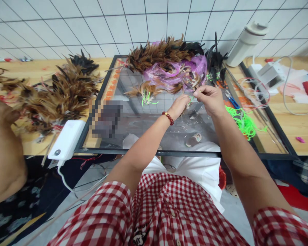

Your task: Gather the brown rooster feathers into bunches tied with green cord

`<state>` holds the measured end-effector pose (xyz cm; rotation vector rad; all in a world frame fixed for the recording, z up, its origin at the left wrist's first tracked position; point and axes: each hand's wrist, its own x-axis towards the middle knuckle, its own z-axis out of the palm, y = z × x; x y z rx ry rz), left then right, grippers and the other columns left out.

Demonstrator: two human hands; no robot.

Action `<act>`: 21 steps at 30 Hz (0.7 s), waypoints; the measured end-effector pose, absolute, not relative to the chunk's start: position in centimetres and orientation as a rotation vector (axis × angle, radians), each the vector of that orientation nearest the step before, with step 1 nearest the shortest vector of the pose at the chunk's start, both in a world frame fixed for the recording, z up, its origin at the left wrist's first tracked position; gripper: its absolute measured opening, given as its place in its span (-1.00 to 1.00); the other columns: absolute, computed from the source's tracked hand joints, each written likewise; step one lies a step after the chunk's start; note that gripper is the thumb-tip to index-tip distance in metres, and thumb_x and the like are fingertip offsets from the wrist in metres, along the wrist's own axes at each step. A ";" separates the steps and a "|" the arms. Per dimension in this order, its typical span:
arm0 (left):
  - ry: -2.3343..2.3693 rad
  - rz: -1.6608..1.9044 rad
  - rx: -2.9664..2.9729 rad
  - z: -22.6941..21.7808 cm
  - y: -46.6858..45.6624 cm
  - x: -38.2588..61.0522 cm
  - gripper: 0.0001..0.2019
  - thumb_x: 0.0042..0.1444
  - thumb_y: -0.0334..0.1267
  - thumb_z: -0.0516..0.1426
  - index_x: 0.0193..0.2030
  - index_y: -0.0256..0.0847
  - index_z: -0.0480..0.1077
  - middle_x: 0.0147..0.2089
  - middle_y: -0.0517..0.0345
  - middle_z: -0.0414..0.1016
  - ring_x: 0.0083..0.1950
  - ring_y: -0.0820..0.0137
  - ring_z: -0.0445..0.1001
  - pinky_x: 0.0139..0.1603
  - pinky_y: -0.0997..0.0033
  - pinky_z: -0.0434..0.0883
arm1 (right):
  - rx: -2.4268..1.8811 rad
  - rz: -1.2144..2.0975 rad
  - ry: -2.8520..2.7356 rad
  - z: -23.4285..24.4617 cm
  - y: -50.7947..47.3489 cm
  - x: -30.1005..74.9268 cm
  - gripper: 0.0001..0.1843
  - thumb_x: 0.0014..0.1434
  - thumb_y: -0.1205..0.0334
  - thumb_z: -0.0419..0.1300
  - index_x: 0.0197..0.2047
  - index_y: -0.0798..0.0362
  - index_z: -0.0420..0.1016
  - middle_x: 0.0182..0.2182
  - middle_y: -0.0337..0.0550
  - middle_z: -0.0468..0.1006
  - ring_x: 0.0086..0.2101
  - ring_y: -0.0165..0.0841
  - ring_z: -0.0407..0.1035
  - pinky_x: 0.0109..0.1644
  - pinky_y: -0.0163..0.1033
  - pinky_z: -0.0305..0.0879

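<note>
My left hand (pixel 180 105), with a red bead bracelet (pixel 168 118) at its wrist, is closed over the glass-topped frame. Brown feather tips (pixel 187 110) show just below its fingers, so it appears to grip a small feather bunch. Close beside it, my right hand (pixel 210 98) pinches thumb against fingertips. A short bit of bright green string (pixel 191 99) shows between the hands; the fingers hide most of it. To the left on the glass lies a feather bunch tied with green string (pixel 146 97). Behind my hands is a purple plastic bag (pixel 160 74) with feathers in it.
A long brown feather garland (pixel 159 54) lies at the back. Green strings (pixel 242 123) and blue-handled snips (pixel 232 99) lie right. A pale tumbler (pixel 246 44) stands behind. Left are a feather heap (pixel 69 89), a white power bank (pixel 66 139) and another person's arm (pixel 3 150).
</note>
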<state>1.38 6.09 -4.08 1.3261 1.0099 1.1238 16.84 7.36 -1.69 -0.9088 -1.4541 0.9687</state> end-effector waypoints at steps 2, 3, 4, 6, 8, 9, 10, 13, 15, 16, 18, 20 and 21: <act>1.077 1.048 1.495 -3.8 5.9 1.5 -0.70 0.24 -0.37 0.09 -0.54 -0.16 0.22 -0.36 0.17 0.29 -0.10 0.34 0.37 0.16 0.25 0.34 | -0.875 0.908 -1.508 -1.6 7.2 16.8 -0.59 -0.13 -0.12 0.57 -0.53 -0.02 0.56 -0.52 -0.28 0.49 -0.46 -0.45 0.30 -0.32 -0.24 0.31; 1.100 1.007 1.572 -3.6 5.7 1.6 -0.74 0.24 -0.35 0.10 -0.50 -0.16 0.26 -0.32 0.16 0.32 -0.04 0.32 0.38 0.20 0.23 0.33 | -0.864 0.887 -1.533 -1.6 7.2 16.7 -0.59 -0.12 -0.14 0.56 -0.53 -0.02 0.57 -0.51 -0.27 0.50 -0.43 -0.43 0.34 -0.28 -0.22 0.34; 1.112 0.971 1.631 -3.4 5.5 1.6 -0.78 0.25 -0.33 0.10 -0.45 -0.16 0.31 -0.27 0.14 0.36 0.02 0.30 0.38 0.24 0.21 0.31 | -0.858 0.872 -1.557 -1.6 7.1 16.8 -0.58 -0.11 -0.16 0.56 -0.53 -0.03 0.58 -0.50 -0.26 0.51 -0.41 -0.42 0.36 -0.25 -0.21 0.36; 1.110 0.929 1.722 -2.9 5.0 1.7 -0.83 0.30 -0.30 0.07 -0.35 -0.16 0.37 -0.18 0.10 0.40 0.13 0.27 0.36 0.31 0.19 0.28 | -0.858 0.855 -1.601 -1.7 7.1 16.8 -0.56 -0.11 -0.20 0.55 -0.54 -0.04 0.58 -0.50 -0.25 0.51 -0.38 -0.39 0.38 -0.22 -0.19 0.38; 1.103 0.919 1.780 -2.7 4.7 1.7 -0.78 0.35 -0.29 0.01 -0.34 -0.16 0.37 -0.14 0.07 0.43 0.17 0.26 0.35 0.35 0.18 0.27 | -0.867 0.860 -1.609 -1.8 7.2 16.9 -0.56 -0.08 -0.23 0.53 -0.50 -0.04 0.60 -0.51 -0.26 0.50 -0.39 -0.40 0.37 -0.23 -0.19 0.38; 1.105 0.922 1.790 -2.7 4.6 1.7 -0.75 0.36 -0.29 -0.03 -0.36 -0.16 0.34 -0.14 0.07 0.42 0.16 0.27 0.36 0.35 0.18 0.28 | -0.876 0.878 -1.593 -1.9 7.3 17.0 -0.57 -0.04 -0.24 0.51 -0.46 -0.05 0.63 -0.51 -0.27 0.50 -0.41 -0.41 0.36 -0.25 -0.20 0.38; 1.115 0.934 1.784 -2.7 4.6 1.7 -0.72 0.37 -0.29 -0.05 -0.39 -0.15 0.31 -0.15 0.07 0.42 0.13 0.28 0.37 0.34 0.19 0.29 | -0.889 0.906 -1.571 -2.0 7.3 17.1 -0.58 -0.01 -0.25 0.48 -0.40 -0.06 0.65 -0.49 -0.27 0.50 -0.43 -0.43 0.33 -0.28 -0.21 0.37; 1.130 0.999 1.718 -3.3 5.0 1.6 -0.68 0.38 -0.27 -0.07 -0.44 -0.14 0.26 -0.19 0.08 0.40 0.05 0.31 0.40 0.28 0.24 0.33 | -0.943 1.018 -1.547 -2.0 7.4 17.3 -0.61 0.02 -0.16 0.48 -0.22 -0.06 0.69 -0.40 -0.26 0.57 -0.44 -0.46 0.31 -0.33 -0.25 0.35; 1.093 1.058 1.683 -3.8 5.5 1.5 -0.69 0.36 -0.25 -0.04 -0.44 -0.14 0.31 -0.18 0.09 0.42 0.04 0.31 0.41 0.27 0.25 0.33 | -0.966 1.074 -1.575 -1.8 7.2 17.3 -0.63 -0.03 -0.07 0.51 -0.22 -0.05 0.68 -0.34 -0.24 0.61 -0.40 -0.44 0.35 -0.30 -0.25 0.37; 1.067 1.086 1.670 -4.0 5.7 1.4 -0.70 0.35 -0.25 -0.02 -0.43 -0.14 0.34 -0.18 0.09 0.44 0.04 0.31 0.41 0.26 0.26 0.33 | -0.969 1.090 -1.586 -1.7 7.1 17.3 -0.65 -0.04 -0.05 0.51 -0.25 -0.04 0.67 -0.35 -0.23 0.60 -0.38 -0.42 0.36 -0.28 -0.24 0.38; 1.027 1.135 1.632 -4.4 6.1 1.4 -0.70 0.33 -0.24 0.04 -0.46 -0.14 0.36 -0.22 0.10 0.45 0.00 0.31 0.42 0.22 0.26 0.35 | -0.965 1.090 -1.595 -1.6 6.9 17.1 -0.69 -0.03 -0.03 0.51 -0.32 -0.03 0.63 -0.39 -0.22 0.57 -0.37 -0.39 0.37 -0.24 -0.21 0.39; 1.011 1.174 1.564 -4.6 6.3 1.4 -0.67 0.31 -0.25 0.08 -0.52 -0.14 0.33 -0.30 0.12 0.41 -0.09 0.32 0.40 0.16 0.27 0.36 | -0.974 1.034 -1.612 -1.5 6.8 16.9 -0.67 -0.02 -0.06 0.50 -0.39 -0.02 0.57 -0.42 -0.22 0.52 -0.36 -0.38 0.35 -0.21 -0.20 0.37; 1.004 1.187 1.525 -4.6 6.3 1.4 -0.65 0.31 -0.26 0.10 -0.55 -0.14 0.31 -0.34 0.13 0.38 -0.12 0.33 0.39 0.14 0.28 0.36 | -0.986 0.993 -1.631 -1.6 6.8 16.8 -0.65 0.00 -0.09 0.49 -0.41 -0.02 0.54 -0.43 -0.22 0.49 -0.36 -0.37 0.33 -0.20 -0.20 0.34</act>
